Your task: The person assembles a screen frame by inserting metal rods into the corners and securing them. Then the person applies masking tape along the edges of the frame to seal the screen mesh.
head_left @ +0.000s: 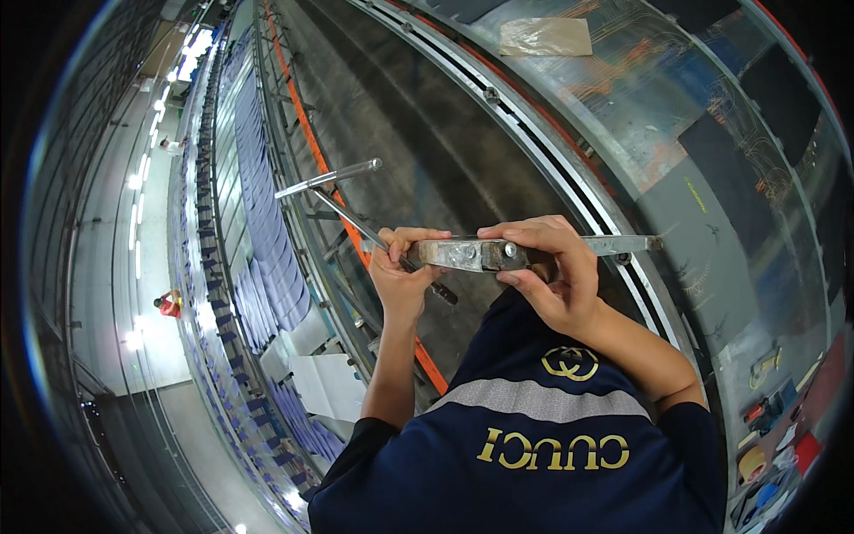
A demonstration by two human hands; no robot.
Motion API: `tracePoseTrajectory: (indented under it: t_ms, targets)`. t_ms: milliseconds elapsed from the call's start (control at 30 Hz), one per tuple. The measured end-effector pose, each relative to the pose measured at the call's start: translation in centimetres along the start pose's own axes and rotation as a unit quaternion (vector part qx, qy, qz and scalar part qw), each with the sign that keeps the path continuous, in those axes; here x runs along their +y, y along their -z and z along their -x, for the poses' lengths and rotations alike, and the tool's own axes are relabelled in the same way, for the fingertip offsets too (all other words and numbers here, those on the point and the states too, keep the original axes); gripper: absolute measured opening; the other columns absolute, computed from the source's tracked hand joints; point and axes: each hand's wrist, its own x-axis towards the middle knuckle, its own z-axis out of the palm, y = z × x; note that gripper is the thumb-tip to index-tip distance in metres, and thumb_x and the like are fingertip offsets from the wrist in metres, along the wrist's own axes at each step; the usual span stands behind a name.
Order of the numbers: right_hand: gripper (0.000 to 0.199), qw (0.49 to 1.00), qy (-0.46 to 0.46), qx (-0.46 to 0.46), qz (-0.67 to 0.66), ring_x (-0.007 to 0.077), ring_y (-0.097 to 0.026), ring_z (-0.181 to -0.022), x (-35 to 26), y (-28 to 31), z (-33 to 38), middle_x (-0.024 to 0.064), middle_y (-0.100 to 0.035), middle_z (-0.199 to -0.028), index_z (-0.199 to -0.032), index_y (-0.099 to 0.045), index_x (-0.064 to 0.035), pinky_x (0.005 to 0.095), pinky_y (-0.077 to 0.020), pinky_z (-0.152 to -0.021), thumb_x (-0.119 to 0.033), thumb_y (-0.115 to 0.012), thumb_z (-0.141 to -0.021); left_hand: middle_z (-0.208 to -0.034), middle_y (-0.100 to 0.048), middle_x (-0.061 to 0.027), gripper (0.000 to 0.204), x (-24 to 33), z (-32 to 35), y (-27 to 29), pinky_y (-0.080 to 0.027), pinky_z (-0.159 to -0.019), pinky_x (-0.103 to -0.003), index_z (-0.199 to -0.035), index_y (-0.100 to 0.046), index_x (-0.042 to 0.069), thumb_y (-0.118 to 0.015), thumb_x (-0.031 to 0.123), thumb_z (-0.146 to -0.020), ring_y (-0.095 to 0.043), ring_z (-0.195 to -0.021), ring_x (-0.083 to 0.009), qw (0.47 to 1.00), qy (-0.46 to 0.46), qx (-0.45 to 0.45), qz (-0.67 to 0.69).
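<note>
1. Pinches silver metal tool (458, 255) between thumb and fingers of left hand (402, 271) and right hand (569, 267).
2. Holds it just beyond navy shirt (525, 500).
3. Wears upside-down gold lettering (570, 453) and gold emblem (570, 364) on shirt.

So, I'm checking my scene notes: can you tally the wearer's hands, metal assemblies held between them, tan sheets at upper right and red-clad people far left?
Left hand and right hand: 2
Metal assembly: 1
Tan sheet: 1
Red-clad person: 1
Total: 5
</note>
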Motion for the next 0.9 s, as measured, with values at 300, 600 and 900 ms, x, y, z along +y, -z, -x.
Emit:
tracePoseTrajectory:
  t_ms: [300, 600, 900]
  targets:
    - [0.044, 0.992, 0.073, -0.018, 0.101, 0.0254, -0.073, -0.097, -0.4, -0.1, -0.6, 0.0131, -0.075, -0.112, -0.121, -0.063, -0.0044, 0.0355, -0.0456, -0.083, -0.012, -0.081, -0.081, -0.102, -0.072, -0.0227, 0.061, -0.9, -0.5, -0.4, -0.056, -0.09, -0.035, -0.087, -0.032, 0.015, -0.08, -0.015, -0.063, -0.071, -0.099, -0.0274, 0.998, 0.037, 0.007, 0.052]
    - [0.042, 0.996, 0.052, -0.06, 0.032, 0.0256, -0.073, -0.098, -0.3, 0.6, -0.8, 0.0128, -0.075, -0.113, -0.121, -0.064, -0.0066, 0.0357, -0.0467, -0.082, -0.018, -0.079, -0.083, -0.102, -0.072, -0.0225, 0.058, -1.2, -0.6, 0.0, -0.056, -0.091, -0.035, -0.087, -0.033, 0.014, -0.071, -0.02, -0.061, -0.071, -0.097, -0.0265, 0.999, 0.035, 0.014, 0.034]
    - [0.036, 0.994, 0.062, -0.086, 0.03, 0.025, -0.072, -0.095, -1.3, 0.8, 0.4, 0.014, -0.075, -0.111, -0.115, -0.064, -0.0085, 0.034, -0.046, -0.079, -0.026, -0.078, -0.087, -0.097, -0.074, -0.019, 0.061, -0.5, -0.1, 0.8, -0.052, -0.094, -0.037, -0.09, -0.033, 0.014, -0.079, -0.013, -0.06, -0.07, -0.097, -0.0283, 0.995, -0.051, -0.035, -0.075]
